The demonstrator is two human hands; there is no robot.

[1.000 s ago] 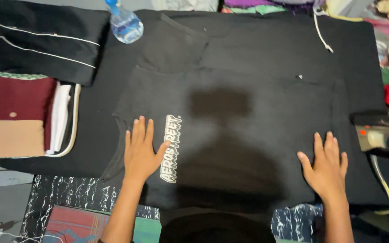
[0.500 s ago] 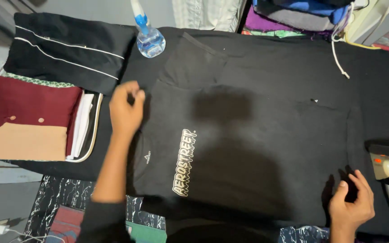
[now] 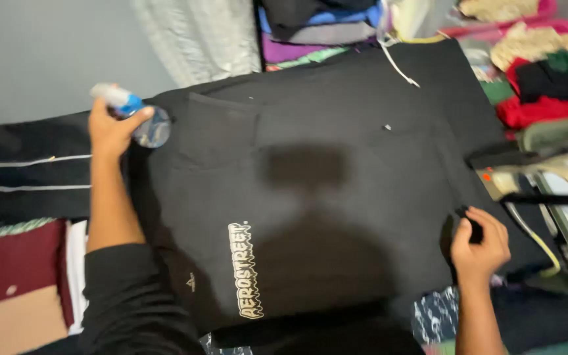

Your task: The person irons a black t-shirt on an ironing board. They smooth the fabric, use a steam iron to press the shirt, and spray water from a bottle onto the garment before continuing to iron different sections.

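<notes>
A work surface draped in black cloth (image 3: 428,85) fills most of the view, with a grey wall behind it and a pale curtain (image 3: 195,39) hanging at the top. A black shirt (image 3: 310,190) lies spread flat across the cloth, with a band of cream printed lettering (image 3: 248,271) running along its near left part and a small light mark beside that. The left hand (image 3: 110,128) reaches to the far left corner of the shirt and is closed around a clear plastic spray bottle (image 3: 141,117) with a blue band and a white top; the bottle lies tilted, its body just at the shirt's edge. The left forearm runs back down over the shirt's left side into a dark sleeve (image 3: 126,302). The right hand (image 3: 481,240) sits at the near right edge of the shirt, fingers curled in and pinching a fold of the black fabric. Just beyond that hand, to the right, an iron (image 3: 527,181) with a dark handle and a small red spot rests at the edge of the cloth, its cord trailing down. To the left lie folded clothes: a black piece with thin white stripes (image 3: 27,174) and, nearer, a maroon and tan piece (image 3: 14,289). A stack of folded clothes (image 3: 323,26) sits at the top centre, and red, green and cream garments (image 3: 547,85) are heaped at the top right. A white cord (image 3: 399,66) lies on the cloth near the stack.
</notes>
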